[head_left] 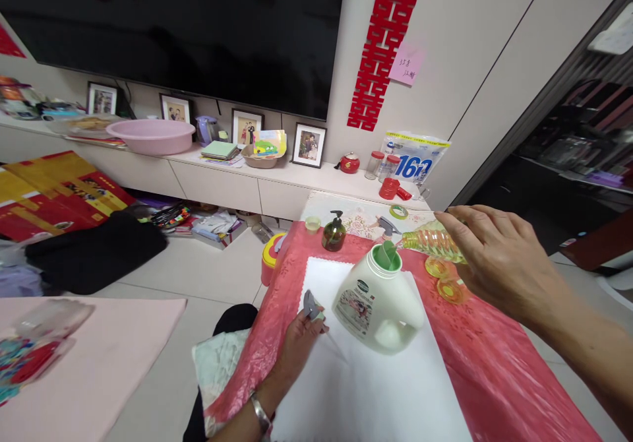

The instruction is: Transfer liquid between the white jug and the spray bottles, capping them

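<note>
My right hand (502, 260) is closed around a clear ribbed bottle (428, 243) that looks yellow-green. The bottle lies tipped nearly level, its neck at the green-rimmed mouth of a pale detergent jug (378, 307). Upright on a white sheet (341, 396), the jug has its handle toward the right. In my left hand (299, 342) is a grey spray trigger head (311, 305), with a thin tube seemingly trailing from it over the sheet. That hand is just left of the jug, apart from it.
Behind the jug stand a dark green pump bottle (334, 232), a small cup (312, 224) and another spray head (387, 226). Yellow discs (451, 289) lie right of the jug on the red table cover (514, 363). A pink basin (151, 136) rests on the cabinet.
</note>
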A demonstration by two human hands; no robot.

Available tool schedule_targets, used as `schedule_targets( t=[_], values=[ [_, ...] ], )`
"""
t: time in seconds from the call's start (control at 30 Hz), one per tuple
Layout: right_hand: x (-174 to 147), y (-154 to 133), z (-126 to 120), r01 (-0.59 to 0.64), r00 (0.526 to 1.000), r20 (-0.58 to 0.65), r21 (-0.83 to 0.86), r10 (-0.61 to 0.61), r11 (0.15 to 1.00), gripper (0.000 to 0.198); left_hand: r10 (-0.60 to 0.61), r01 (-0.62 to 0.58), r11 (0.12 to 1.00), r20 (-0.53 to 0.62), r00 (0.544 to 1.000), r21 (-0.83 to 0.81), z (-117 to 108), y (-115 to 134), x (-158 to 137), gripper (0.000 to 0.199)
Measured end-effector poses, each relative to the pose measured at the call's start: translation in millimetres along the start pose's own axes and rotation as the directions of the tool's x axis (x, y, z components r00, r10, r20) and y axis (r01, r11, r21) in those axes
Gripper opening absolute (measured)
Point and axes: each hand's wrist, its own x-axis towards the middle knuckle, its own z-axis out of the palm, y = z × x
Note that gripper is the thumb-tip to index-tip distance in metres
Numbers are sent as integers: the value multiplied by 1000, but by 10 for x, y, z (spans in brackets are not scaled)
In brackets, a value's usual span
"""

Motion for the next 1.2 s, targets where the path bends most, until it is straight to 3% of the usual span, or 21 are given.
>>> schedule_targets(
  t=[1.2],
  values=[
    [80, 19, 7, 72, 995, -59, -72, -77, 995, 62, 7, -6, 999, -34, 999, 35, -2, -15, 10, 56]
  ],
)
